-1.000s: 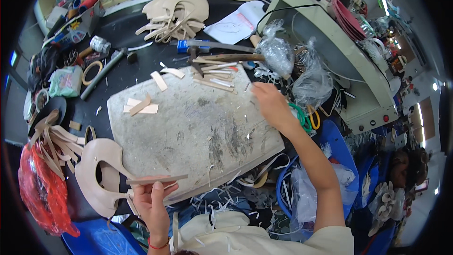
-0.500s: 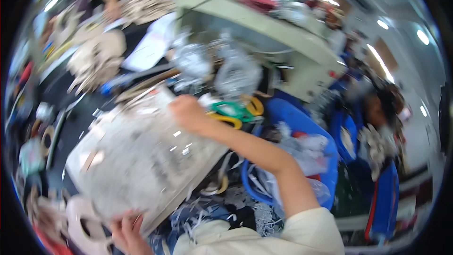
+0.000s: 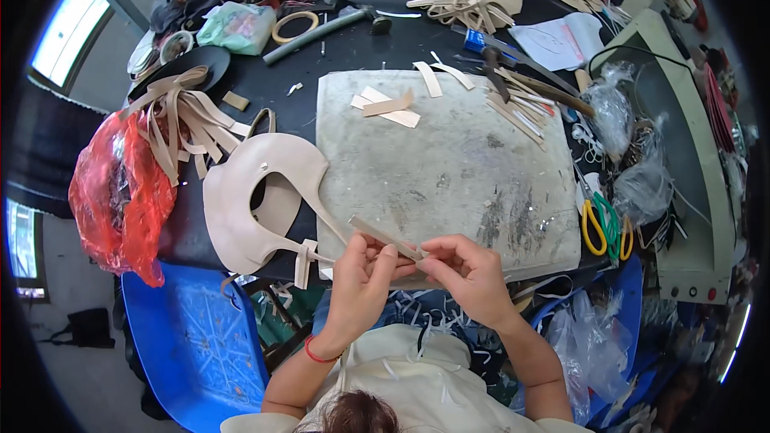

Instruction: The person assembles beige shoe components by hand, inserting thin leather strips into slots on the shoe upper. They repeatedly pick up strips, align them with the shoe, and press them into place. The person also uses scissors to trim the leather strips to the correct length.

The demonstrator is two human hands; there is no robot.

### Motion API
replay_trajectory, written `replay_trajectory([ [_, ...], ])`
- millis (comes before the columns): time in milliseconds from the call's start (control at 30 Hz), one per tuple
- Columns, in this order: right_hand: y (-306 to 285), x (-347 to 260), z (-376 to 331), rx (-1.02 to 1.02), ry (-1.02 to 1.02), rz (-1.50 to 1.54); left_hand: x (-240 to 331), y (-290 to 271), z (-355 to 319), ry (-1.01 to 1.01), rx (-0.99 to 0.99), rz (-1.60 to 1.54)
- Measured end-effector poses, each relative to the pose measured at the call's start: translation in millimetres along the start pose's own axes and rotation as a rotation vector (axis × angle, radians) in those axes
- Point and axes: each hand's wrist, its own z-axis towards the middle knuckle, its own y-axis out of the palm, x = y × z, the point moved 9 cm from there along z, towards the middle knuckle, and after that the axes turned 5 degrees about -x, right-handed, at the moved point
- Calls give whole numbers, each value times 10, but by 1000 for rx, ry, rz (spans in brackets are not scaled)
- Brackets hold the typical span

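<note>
Over the near edge of a grey, stained board (image 3: 385, 168), both of my hands are closed on a short beige leather strip (image 3: 373, 229). My left hand (image 3: 365, 277) grips it from below along its length. My right hand (image 3: 469, 274) pinches its right end, and the fingertips of both hands nearly meet there. Left of my hands lies a curved beige leather piece (image 3: 224, 208) with a large opening. One of its thin straps runs towards my left hand; whether it joins the held strip is hidden by my fingers.
Loose leather strips (image 3: 387, 106) lie on the board. Yellow-handled scissors (image 3: 593, 227) are at its right. A red plastic bag (image 3: 120, 192) and leather straps (image 3: 184, 124) sit at left, a hammer (image 3: 321, 32) behind. Blue bins (image 3: 192, 345) stand below the table edge.
The view has swung left and steadied. My right hand has come from the board's far right side to its near edge, and both hands now hold the leather strip together.
</note>
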Motion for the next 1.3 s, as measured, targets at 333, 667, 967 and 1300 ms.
replay_trajectory([
  [333, 19, 37, 41, 101, 21, 7, 20, -56, 21, -9, 19, -62],
  [667, -286, 50, -51, 130, 169, -330, 203, -256, -7, -56, 85, -183],
  [967, 333, -669, 193, 80, -479, -631, 689, -409, -204, 389, 247, 770],
  [1300, 261, -480, 320, 40, -169, -574, 744, -721, -163, 328, 594, 1169],
])
